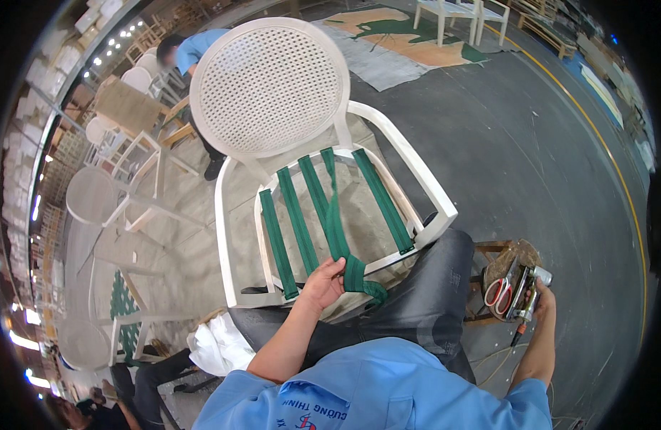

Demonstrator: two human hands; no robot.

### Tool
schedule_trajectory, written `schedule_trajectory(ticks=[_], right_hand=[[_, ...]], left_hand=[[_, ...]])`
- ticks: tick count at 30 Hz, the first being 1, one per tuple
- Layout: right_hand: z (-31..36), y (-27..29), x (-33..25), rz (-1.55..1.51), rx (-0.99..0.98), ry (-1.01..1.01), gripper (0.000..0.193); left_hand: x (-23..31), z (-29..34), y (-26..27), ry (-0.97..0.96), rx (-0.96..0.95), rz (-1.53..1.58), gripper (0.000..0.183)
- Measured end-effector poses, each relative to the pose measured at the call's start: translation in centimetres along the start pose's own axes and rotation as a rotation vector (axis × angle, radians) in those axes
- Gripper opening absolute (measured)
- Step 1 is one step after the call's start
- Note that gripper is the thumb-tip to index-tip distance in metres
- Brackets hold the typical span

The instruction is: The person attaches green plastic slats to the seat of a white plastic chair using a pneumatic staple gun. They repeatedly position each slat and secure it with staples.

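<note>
In front of me stands a white armchair frame with a round woven cane back (267,86). Green webbing straps (297,218) run from the back to the front of its seat opening. My left hand (325,285) pinches a loose green webbing strap (333,228) near the front rail; its far end meets the back rail, and its free tail hangs past my fingers. Out to the right, my right hand (544,301) is closed around a metal air stapler (525,309), which rests on a small wooden stool (517,256) beside red-handled scissors (498,295).
A hose (497,352) trails on the floor below the stool. Unfinished white chairs (148,186) stand at the left, with a person in a blue shirt (201,49) bending behind the chair back. A cardboard sheet (398,46) lies at the far side. Another person sits at lower left.
</note>
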State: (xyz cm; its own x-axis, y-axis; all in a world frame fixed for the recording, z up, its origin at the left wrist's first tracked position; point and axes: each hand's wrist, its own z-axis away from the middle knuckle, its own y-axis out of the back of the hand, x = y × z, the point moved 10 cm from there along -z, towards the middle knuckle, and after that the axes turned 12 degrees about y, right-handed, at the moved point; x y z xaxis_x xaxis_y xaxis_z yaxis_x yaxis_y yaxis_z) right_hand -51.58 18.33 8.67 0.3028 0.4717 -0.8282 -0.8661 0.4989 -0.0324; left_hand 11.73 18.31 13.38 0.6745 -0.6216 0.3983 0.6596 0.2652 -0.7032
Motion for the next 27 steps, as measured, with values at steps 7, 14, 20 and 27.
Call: schedule_trajectory(ticks=[7, 14, 20, 27], right_hand=[[0.6, 3.1, -4.9, 0.650, 0.287, 0.242, 0.054], [6.9, -1.5, -12.8, 1.594, 0.417, 0.569, 0.051], [16.5, -29.3, -9.5, 0.434, -0.369, 0.849, 0.048], [22.2, -46.9, 4.0, 0.113, -0.928, 0.331, 0.076]], left_hand=[[-1.8, -1.4, 0.9, 0.023, 0.057, -0.021, 0.017], [0.4, -1.5, -0.9, -0.040, 0.045, 0.006, 0.019], [2.4, 0.3, -1.6, -0.114, 0.073, 0.015, 0.021], [6.2, -0.5, -4.7, -0.294, 0.246, -0.301, 0.015]])
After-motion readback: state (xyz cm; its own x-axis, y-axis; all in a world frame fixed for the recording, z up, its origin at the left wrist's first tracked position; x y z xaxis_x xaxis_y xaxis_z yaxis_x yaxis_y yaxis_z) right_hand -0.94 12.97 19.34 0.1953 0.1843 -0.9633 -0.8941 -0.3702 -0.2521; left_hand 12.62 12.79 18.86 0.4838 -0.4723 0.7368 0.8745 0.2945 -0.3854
